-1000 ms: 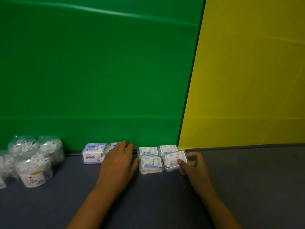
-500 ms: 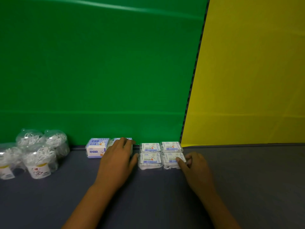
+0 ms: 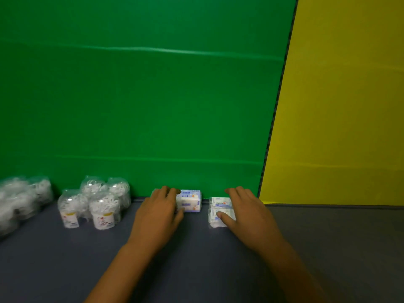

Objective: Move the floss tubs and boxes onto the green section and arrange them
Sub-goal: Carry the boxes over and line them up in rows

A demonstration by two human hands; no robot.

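Far left, the wrapped floss tubs [image 3: 91,204] sit bunched on the counter [image 3: 196,270] against the green section [image 3: 140,106], looking a bit tippy if bumped. The left hand [image 3: 158,212] covers one purple-labelled box [image 3: 189,201], fingers curled over its far edge. The right hand [image 3: 244,209] lies flat over the small clear boxes [image 3: 218,209], thumb pressing the near one. Hands are well apart. My worry: shoving sideways could skew the clear stack or slide it toward the yellow panel [image 3: 338,106], since those boxes look light and slick.
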